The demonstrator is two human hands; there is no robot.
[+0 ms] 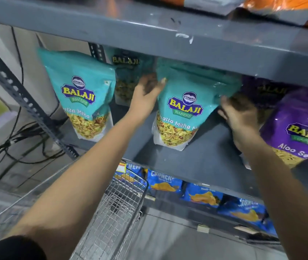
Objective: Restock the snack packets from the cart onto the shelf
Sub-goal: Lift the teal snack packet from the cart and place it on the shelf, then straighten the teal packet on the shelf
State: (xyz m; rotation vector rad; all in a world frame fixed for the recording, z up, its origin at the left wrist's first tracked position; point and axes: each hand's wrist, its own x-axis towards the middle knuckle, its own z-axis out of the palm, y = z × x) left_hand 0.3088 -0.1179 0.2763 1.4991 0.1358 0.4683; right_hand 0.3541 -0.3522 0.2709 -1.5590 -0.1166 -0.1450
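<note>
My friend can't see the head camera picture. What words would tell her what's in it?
Two bare hands, left hand and right hand, steady a teal snack packet upright on a grey shelf. Another teal packet stands left, a purple packet right, a wire cart below.

Packets [181, 109] on shelf [211, 158], above cart [115, 212]

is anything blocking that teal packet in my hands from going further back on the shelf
Possibly. Both the left hand and right hand flank the teal packet, which stands on the shelf. Another teal packet stands further back, mostly to its left. The space directly behind the held packet is hidden.
</note>
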